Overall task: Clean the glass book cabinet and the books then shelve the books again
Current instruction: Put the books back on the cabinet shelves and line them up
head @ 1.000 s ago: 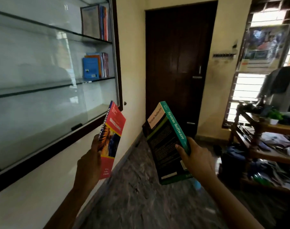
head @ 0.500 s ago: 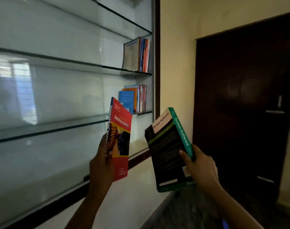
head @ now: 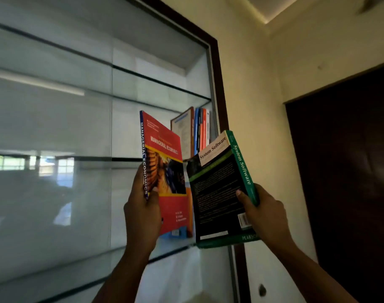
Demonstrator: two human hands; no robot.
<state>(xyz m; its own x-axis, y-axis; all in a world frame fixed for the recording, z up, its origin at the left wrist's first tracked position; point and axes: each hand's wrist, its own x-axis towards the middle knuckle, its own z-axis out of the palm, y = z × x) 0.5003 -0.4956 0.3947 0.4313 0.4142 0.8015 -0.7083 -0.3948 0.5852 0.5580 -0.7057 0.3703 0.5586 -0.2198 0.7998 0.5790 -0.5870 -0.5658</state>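
Note:
My left hand (head: 142,212) grips a red book titled Managerial Economics (head: 165,149) by its spine, held upright in front of the glass cabinet (head: 55,127). My right hand (head: 266,215) grips a black and green book titled System Software (head: 217,189) at its spine edge, tilted right. Both books are raised before the cabinet's right end. Several shelved books (head: 197,130) stand upright on an upper glass shelf behind them. An orange and blue book (head: 187,215) on the shelf below is mostly hidden.
The cabinet's dark wooden frame (head: 219,88) runs along its right side. A cream wall (head: 252,106) lies between cabinet and a dark wooden door (head: 344,171) at right. Glass shelves (head: 77,159) to the left hold no books.
Both hands have lifted the books higher toward the upper shelves, and my view has tilted upward and moved closer to the cabinet. The grips are unchanged.

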